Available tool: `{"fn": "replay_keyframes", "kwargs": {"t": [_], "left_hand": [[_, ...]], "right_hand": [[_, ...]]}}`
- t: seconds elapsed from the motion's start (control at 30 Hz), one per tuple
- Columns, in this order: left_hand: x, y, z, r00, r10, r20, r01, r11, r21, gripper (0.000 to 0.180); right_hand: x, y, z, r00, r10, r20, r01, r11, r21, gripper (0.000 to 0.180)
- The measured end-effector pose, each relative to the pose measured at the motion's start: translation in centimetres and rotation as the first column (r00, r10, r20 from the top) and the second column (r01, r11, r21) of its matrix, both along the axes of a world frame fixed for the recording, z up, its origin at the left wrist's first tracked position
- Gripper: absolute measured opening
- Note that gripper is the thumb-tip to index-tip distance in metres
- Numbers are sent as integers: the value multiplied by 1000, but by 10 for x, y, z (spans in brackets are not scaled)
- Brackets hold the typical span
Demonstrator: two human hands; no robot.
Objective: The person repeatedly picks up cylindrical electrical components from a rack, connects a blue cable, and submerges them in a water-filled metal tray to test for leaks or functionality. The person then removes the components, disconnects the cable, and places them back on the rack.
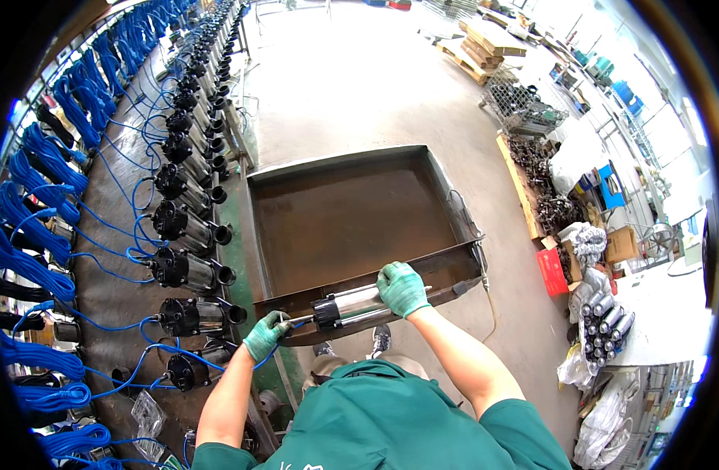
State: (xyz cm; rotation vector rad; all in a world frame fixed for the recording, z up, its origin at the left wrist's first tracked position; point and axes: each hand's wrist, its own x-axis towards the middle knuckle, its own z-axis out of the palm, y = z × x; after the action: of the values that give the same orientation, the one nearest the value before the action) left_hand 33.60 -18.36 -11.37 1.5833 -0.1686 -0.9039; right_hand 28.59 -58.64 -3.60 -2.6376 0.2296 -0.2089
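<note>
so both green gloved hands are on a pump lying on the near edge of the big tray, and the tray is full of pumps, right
Not quite. The head view shows the tray holding no pumps, just its brown bottom. The rest stands: the right hand grips the pump on the tray's near edge, and the left hand is at its cable end.

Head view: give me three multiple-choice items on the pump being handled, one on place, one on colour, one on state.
1. Where does the pump rest?
A. on the near rim of the tank
B. on the floor
C. in the row of pumps

2. What colour are the cables at the left?
A. red
B. blue
C. yellow

3. How does the right hand meet the pump?
A. hovers clear of it
B. points away
C. grips its steel body from above

Answers: 1 A, the pump lies across the tank's front edge; 2 B, the coils are blue; 3 C, gloved fingers wrap the body while the left hand holds the cable end.
</note>
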Motion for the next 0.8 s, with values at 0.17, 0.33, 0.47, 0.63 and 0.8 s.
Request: {"fn": "replay_keyframes", "kwargs": {"t": [0.17,0.33,0.47,0.63,0.8], "left_hand": [[35,3,9,944,-269,-191,299,943,145,37],[18,8,-11,960,-222,170,209,974,91,38],[5,-2,6,981,-141,130,109,967,231,45],[33,2,15,896,-433,96,372,852,368,37],[28,-2,24,864,-482,143,358,790,498,28]], "right_hand": [[0,-2,-5,1000,-4,27,4,1000,-4,17],[4,-3,-11,991,48,127,-47,999,-10,15],[1,-1,-11,992,5,128,-3,1000,-18,13],[4,4,-5,998,16,55,-16,1000,-3,14],[4,5,-4,999,20,37,-20,1000,5,13]]}}
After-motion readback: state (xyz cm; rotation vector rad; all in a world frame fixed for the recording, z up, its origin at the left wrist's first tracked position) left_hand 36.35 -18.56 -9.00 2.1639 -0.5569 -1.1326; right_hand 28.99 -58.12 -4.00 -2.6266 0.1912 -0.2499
